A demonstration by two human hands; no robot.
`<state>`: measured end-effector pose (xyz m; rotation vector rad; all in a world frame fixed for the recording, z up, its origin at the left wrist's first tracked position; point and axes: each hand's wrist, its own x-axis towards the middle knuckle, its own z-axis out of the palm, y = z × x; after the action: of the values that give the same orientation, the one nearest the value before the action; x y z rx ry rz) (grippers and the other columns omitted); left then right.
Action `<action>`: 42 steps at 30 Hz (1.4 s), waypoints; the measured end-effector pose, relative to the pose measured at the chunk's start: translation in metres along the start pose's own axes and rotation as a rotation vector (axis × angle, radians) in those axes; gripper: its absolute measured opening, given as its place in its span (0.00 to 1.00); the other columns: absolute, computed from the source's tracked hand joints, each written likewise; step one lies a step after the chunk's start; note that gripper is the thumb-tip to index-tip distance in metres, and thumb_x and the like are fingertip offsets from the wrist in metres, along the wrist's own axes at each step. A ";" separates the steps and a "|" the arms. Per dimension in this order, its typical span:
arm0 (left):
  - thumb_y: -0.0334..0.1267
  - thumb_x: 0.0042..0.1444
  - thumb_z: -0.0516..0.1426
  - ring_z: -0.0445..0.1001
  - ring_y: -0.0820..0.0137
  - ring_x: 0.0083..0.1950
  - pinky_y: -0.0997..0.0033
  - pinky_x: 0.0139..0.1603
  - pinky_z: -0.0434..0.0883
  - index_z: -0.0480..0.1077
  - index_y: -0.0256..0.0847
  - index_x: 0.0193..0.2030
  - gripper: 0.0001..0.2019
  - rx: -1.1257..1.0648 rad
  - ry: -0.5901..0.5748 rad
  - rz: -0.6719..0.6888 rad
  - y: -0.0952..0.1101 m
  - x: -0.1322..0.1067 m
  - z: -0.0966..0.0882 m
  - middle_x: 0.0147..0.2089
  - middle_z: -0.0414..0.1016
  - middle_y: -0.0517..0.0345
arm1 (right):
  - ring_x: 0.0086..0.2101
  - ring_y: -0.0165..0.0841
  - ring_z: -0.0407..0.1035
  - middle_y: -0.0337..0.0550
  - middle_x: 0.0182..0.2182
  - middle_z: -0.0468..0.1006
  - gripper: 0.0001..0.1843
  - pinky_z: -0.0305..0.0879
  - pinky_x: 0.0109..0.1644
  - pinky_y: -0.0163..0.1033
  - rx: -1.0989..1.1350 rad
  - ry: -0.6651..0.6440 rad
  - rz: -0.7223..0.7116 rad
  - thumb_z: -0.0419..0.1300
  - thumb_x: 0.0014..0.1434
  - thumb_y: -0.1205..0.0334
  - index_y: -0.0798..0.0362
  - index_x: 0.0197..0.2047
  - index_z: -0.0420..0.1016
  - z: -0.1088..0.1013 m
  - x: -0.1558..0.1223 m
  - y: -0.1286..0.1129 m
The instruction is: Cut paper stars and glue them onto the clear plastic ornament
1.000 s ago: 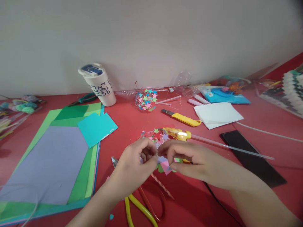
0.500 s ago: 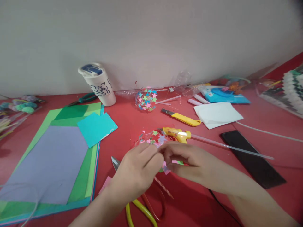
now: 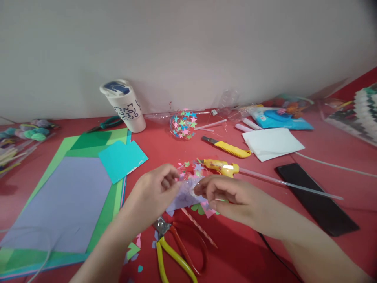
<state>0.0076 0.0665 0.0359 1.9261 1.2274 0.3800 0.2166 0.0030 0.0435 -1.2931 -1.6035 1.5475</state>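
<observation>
Left hand and right hand were half-curled near lilac paper; any small item gripped could not be discerned. Yellow glue gun lay just beyond.

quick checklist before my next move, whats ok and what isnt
1. Left hand not holding anything: cannot tell, curled fingers hide it.
2. Right hand clear of box cutter: ok, they are apart.
3. Glue gun nozzle clear of paper stars: not ok, right beside them.
4. Scissors clear of left hand: cannot tell, blade tips hidden.
5. Star-covered ball clear of hands: ok, farther back.
</observation>
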 end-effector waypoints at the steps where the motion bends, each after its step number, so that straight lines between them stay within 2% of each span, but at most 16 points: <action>1: 0.40 0.56 0.53 0.68 0.72 0.27 0.74 0.27 0.60 0.69 0.44 0.32 0.05 0.053 -0.107 -0.034 -0.003 -0.001 -0.004 0.25 0.71 0.64 | 0.46 0.34 0.68 0.42 0.44 0.73 0.07 0.63 0.48 0.37 -0.009 0.003 0.008 0.53 0.58 0.70 0.51 0.29 0.63 0.000 0.000 0.000; 3: 0.43 0.56 0.53 0.68 0.71 0.25 0.73 0.24 0.56 0.70 0.43 0.27 0.11 0.162 -0.325 -0.077 -0.008 -0.002 -0.008 0.23 0.70 0.63 | 0.47 0.34 0.68 0.42 0.45 0.73 0.07 0.63 0.48 0.37 -0.033 0.011 0.015 0.54 0.58 0.70 0.50 0.29 0.63 -0.002 0.000 -0.001; 5: 0.46 0.55 0.53 0.67 0.71 0.24 0.72 0.24 0.54 0.71 0.43 0.25 0.12 0.215 -0.433 -0.047 -0.011 -0.001 -0.004 0.23 0.70 0.62 | 0.47 0.35 0.68 0.42 0.44 0.73 0.07 0.63 0.48 0.37 -0.049 0.017 0.025 0.54 0.58 0.69 0.51 0.29 0.64 -0.003 0.000 0.000; 6: 0.46 0.54 0.53 0.66 0.71 0.24 0.72 0.24 0.54 0.71 0.42 0.27 0.12 0.207 -0.428 -0.024 -0.012 0.001 0.002 0.23 0.70 0.62 | 0.47 0.35 0.68 0.42 0.44 0.72 0.06 0.63 0.48 0.37 -0.040 0.024 0.024 0.54 0.58 0.69 0.51 0.30 0.64 -0.004 0.000 0.001; 9: 0.48 0.53 0.54 0.66 0.70 0.26 0.72 0.26 0.56 0.72 0.41 0.33 0.13 0.080 -0.351 -0.064 -0.013 0.009 0.023 0.26 0.70 0.61 | 0.48 0.36 0.68 0.42 0.45 0.72 0.06 0.62 0.51 0.39 0.063 0.066 -0.026 0.55 0.58 0.68 0.51 0.30 0.66 -0.005 0.001 0.005; 12: 0.45 0.49 0.58 0.68 0.69 0.29 0.72 0.28 0.61 0.72 0.38 0.41 0.15 -0.197 -0.283 -0.123 -0.013 0.015 0.039 0.30 0.73 0.59 | 0.51 0.37 0.66 0.45 0.48 0.71 0.06 0.61 0.54 0.42 0.208 0.092 -0.149 0.57 0.59 0.67 0.51 0.30 0.67 -0.005 0.002 0.006; 16: 0.38 0.45 0.62 0.74 0.67 0.38 0.68 0.43 0.68 0.74 0.38 0.39 0.13 -0.807 -0.308 -0.116 -0.007 0.014 0.040 0.37 0.78 0.55 | 0.51 0.38 0.66 0.46 0.47 0.69 0.06 0.61 0.55 0.45 0.266 0.036 -0.320 0.55 0.61 0.68 0.51 0.32 0.68 -0.003 -0.001 0.002; 17: 0.37 0.45 0.62 0.75 0.67 0.38 0.68 0.44 0.68 0.74 0.38 0.37 0.11 -0.925 -0.285 -0.131 -0.006 0.013 0.039 0.36 0.78 0.55 | 0.50 0.38 0.66 0.45 0.46 0.70 0.06 0.62 0.55 0.46 0.253 0.025 -0.347 0.55 0.61 0.68 0.51 0.32 0.68 -0.003 -0.002 0.001; 19: 0.36 0.43 0.64 0.76 0.68 0.36 0.68 0.43 0.69 0.75 0.37 0.33 0.09 -1.052 -0.163 -0.157 -0.006 0.012 0.037 0.32 0.79 0.56 | 0.50 0.38 0.66 0.45 0.46 0.70 0.07 0.62 0.54 0.45 0.189 0.022 -0.369 0.54 0.61 0.69 0.50 0.33 0.68 -0.002 -0.005 -0.002; 22: 0.36 0.40 0.65 0.76 0.67 0.32 0.70 0.37 0.70 0.74 0.38 0.28 0.07 -1.037 0.038 -0.105 -0.009 0.012 0.035 0.27 0.78 0.57 | 0.50 0.36 0.67 0.43 0.48 0.70 0.08 0.61 0.55 0.44 0.051 0.054 -0.340 0.54 0.61 0.71 0.49 0.33 0.68 -0.002 -0.011 -0.006; 24: 0.36 0.40 0.64 0.76 0.67 0.31 0.71 0.33 0.70 0.73 0.38 0.26 0.07 -0.990 0.109 -0.058 -0.010 0.013 0.033 0.26 0.78 0.57 | 0.50 0.35 0.67 0.42 0.49 0.70 0.09 0.62 0.55 0.42 -0.025 0.077 -0.335 0.54 0.60 0.73 0.49 0.34 0.68 -0.001 -0.015 -0.008; 29: 0.31 0.39 0.62 0.74 0.70 0.26 0.72 0.30 0.69 0.71 0.37 0.25 0.04 -0.915 0.164 -0.040 -0.005 0.010 0.029 0.23 0.77 0.59 | 0.50 0.33 0.67 0.39 0.53 0.69 0.12 0.66 0.52 0.40 -0.095 0.128 -0.413 0.51 0.60 0.76 0.47 0.36 0.66 0.003 -0.023 -0.015; 34: 0.31 0.34 0.63 0.73 0.70 0.24 0.71 0.29 0.70 0.69 0.39 0.28 0.11 -0.901 0.237 -0.122 -0.002 0.007 0.030 0.23 0.78 0.60 | 0.52 0.34 0.66 0.39 0.54 0.69 0.11 0.65 0.53 0.41 -0.231 0.186 -0.447 0.52 0.59 0.74 0.46 0.36 0.66 0.002 -0.029 -0.022; 38: 0.35 0.33 0.63 0.75 0.67 0.24 0.69 0.30 0.71 0.69 0.40 0.28 0.11 -0.897 0.261 -0.171 0.000 0.007 0.029 0.17 0.73 0.64 | 0.51 0.35 0.67 0.39 0.58 0.65 0.09 0.65 0.54 0.42 -0.287 0.220 -0.386 0.53 0.60 0.72 0.46 0.35 0.66 -0.002 -0.035 -0.024; 42: 0.39 0.34 0.63 0.76 0.64 0.27 0.67 0.33 0.72 0.67 0.41 0.22 0.10 -0.838 0.286 -0.210 0.004 0.005 0.026 0.17 0.73 0.62 | 0.49 0.34 0.69 0.36 0.55 0.67 0.09 0.68 0.51 0.40 -0.199 0.284 -0.417 0.52 0.62 0.69 0.44 0.36 0.66 -0.004 -0.039 -0.025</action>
<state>0.0285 0.0579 0.0221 1.0402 1.1700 0.9118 0.2289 -0.0269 0.0767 -1.1249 -1.7329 0.9310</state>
